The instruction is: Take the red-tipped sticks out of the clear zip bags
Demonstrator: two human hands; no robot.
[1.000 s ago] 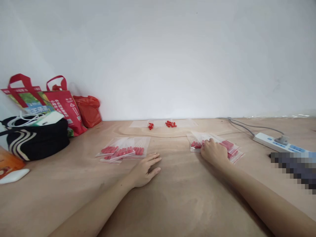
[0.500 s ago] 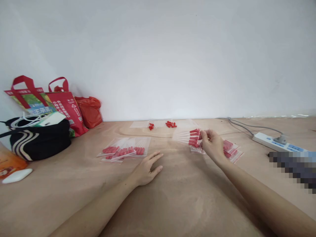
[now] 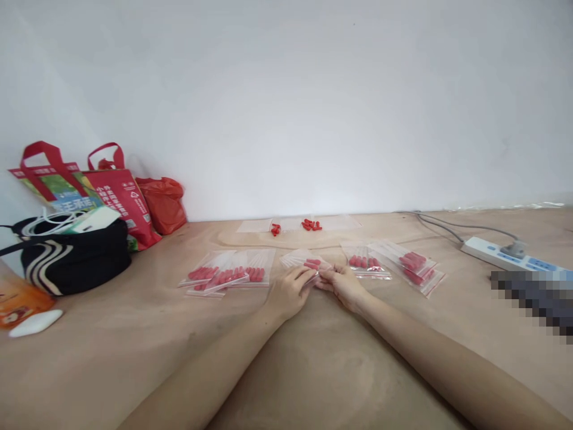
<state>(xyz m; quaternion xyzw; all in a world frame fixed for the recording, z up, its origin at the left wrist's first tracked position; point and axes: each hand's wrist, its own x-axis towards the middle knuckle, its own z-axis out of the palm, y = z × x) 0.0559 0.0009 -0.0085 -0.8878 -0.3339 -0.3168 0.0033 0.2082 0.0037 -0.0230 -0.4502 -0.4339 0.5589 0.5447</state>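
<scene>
Soft even light, perhaps slightly blurred.

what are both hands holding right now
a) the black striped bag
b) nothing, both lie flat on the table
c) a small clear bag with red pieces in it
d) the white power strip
c: the left hand and right hand meet on a small clear bag holding red pieces, at mid table.

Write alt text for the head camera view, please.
Both hands, left hand and right hand, pinch one clear bag of red capsules above a wooden table. More filled bags lie either side.
</scene>
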